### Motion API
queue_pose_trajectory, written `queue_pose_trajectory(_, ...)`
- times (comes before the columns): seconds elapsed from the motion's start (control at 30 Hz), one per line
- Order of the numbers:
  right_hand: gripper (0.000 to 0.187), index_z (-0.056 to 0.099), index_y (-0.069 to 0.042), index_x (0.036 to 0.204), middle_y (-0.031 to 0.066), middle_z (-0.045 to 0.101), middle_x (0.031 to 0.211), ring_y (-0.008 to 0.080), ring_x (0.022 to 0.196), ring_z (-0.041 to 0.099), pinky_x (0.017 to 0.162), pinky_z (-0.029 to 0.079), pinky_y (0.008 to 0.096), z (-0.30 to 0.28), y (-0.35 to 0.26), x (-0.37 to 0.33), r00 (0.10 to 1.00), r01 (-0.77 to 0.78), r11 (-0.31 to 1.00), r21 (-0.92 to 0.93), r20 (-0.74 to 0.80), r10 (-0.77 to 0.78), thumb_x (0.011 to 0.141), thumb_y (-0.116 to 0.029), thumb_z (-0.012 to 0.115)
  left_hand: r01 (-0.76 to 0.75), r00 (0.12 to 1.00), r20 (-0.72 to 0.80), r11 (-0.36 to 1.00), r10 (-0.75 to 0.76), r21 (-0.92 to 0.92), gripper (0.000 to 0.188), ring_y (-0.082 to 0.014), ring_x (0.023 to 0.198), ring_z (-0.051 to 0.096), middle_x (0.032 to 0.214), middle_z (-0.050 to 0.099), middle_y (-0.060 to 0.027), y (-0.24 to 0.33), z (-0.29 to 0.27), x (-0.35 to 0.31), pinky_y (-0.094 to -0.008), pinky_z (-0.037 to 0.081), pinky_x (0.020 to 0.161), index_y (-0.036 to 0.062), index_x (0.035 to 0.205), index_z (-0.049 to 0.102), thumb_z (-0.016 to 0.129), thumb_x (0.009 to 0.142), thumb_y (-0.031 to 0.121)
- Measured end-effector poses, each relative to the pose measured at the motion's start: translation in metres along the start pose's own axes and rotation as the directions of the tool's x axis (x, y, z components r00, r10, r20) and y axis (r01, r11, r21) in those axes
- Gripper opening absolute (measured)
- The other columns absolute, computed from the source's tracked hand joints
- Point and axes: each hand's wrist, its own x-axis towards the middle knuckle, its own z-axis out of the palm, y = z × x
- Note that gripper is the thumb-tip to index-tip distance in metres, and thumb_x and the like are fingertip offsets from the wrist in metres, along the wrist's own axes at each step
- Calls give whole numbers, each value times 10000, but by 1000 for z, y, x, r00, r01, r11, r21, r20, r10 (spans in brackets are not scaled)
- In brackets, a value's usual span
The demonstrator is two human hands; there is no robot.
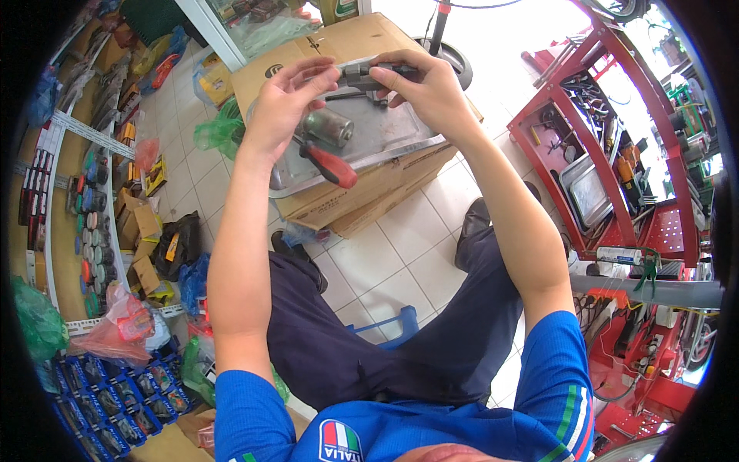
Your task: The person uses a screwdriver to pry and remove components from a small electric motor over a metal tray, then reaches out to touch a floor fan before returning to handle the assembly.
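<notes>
My right hand [422, 86] is closed round a dark grey, stepped cylindrical part [359, 75], held above a metal tray. The part's narrow end points left, toward my left hand [289, 100]. That hand is raised with curled fingers, thumb and fingertips drawn close together by the part's end. Whatever sits between them is too small or hidden to make out. Below on the metal tray [289, 173] lies a silvery metal cylinder [329, 127], like a small motor body. A screwdriver [332, 165] with a red and black handle rests across the tray's near side.
The tray stands on a cardboard box [362, 196] before my knees. A red tool trolley [539, 115] with tools and a small metal tray is at right. Shelves of packaged goods [92, 223] line the left. A blue plastic stool [400, 327] shows between my legs.
</notes>
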Motion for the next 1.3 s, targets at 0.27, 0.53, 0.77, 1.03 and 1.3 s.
queue_pose_trajectory(0.27,346,695,24,1176,86,718,984,133,802,690,689,579,265,2,-4,-8,996,-85,990,114,13,84,962,-247,719,-10,1000,25,1000,10,17,347,-129,1046,654,1134,699,-7,-9,-2,1,-259,481,832,92,1186,694,744,941,331)
queue_pose_trajectory(0.53,361,676,7,1218,100,713,1054,149,853,701,701,579,270,-7,-7,-5,991,-135,987,90,18,134,976,-260,702,-40,999,0,996,40,-83,407,-145,1034,663,1112,713,-39,-2,10,-1,-272,493,841,48,1174,710,771,913,354)
queue_pose_trajectory(0.77,370,670,13,1218,97,714,1049,144,848,706,693,572,259,-10,-8,-2,995,-97,994,40,11,97,975,-264,703,-95,995,24,995,94,29,496,-151,1090,648,1171,693,-47,-9,10,7,-273,492,871,60,1298,647,759,921,361)
queue_pose_trajectory(1.03,340,676,11,1207,79,716,1012,140,862,704,698,568,256,-6,-8,-4,994,-105,993,49,11,105,977,-237,702,-51,998,33,992,54,-112,459,-143,1095,649,1259,669,-55,1,11,-1,-263,487,870,84,1344,628,732,949,292)
queue_pose_trajectory(1.3,333,683,11,1202,73,711,998,135,854,689,707,572,267,-2,-11,-7,992,-123,991,56,31,122,976,-233,703,-22,998,60,998,25,-57,393,-137,1078,651,1257,671,-47,-8,3,2,-273,489,889,62,1306,643,710,963,241)
